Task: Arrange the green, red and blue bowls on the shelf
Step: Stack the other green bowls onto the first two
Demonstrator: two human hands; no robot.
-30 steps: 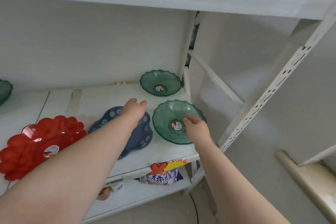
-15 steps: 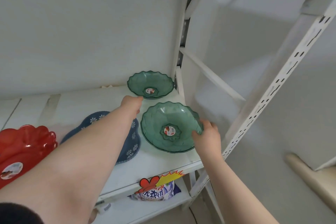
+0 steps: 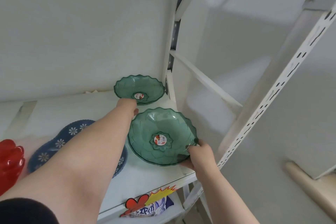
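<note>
Our right hand (image 3: 197, 156) pinches the near green bowl (image 3: 161, 135) by its rim on the shelf (image 3: 145, 178), likely to lift it. Our left hand (image 3: 130, 108) reaches the far green bowl (image 3: 139, 88); we cannot tell its grip.

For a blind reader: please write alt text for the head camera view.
A right hand grips the rim of the near green bowl on a white shelf; the left hand reaches the far green bowl. A blue bowl and red bowl lie left.
</note>
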